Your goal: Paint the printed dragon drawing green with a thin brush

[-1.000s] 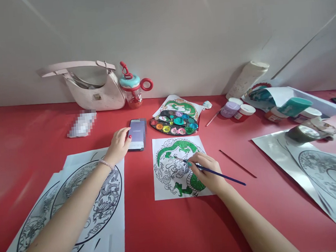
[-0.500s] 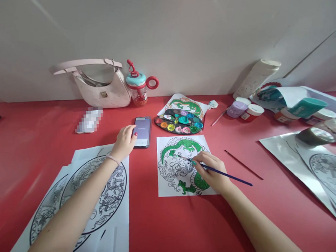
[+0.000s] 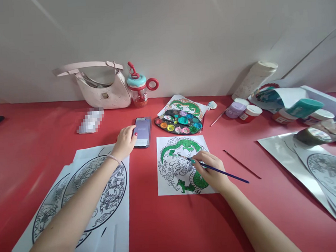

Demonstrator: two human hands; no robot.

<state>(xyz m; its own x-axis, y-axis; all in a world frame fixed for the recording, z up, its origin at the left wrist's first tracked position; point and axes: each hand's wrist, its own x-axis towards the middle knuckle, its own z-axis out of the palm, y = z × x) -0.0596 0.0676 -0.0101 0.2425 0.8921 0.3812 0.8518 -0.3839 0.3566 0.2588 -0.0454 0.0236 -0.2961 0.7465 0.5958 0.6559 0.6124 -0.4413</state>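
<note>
My right hand [image 3: 210, 173] pinches a thin blue paintbrush [image 3: 217, 169], its tip resting on a dragon colouring sheet [image 3: 182, 165] partly filled in green on the red table [image 3: 169, 222]. My left hand [image 3: 124, 142] reaches forward, fingers curled, with the thumb on the lit screen of a phone [image 3: 142, 132] lying flat. A round paint palette [image 3: 179, 122] with several coloured wells sits just behind the sheet.
Uncoloured dragon printouts [image 3: 84, 201] lie under my left forearm, more at the right [image 3: 326, 172]. A pink handbag [image 3: 102, 88] and a small bottle [image 3: 138, 87] stand by the wall. Paint jars [image 3: 243, 110], a tipped white cylinder [image 3: 253, 79] and a loose stick [image 3: 241, 164] lie to the right.
Both hands keep their places on the phone and the brush. The view has shifted slightly, so everything sits a little further right than one second ago.
</note>
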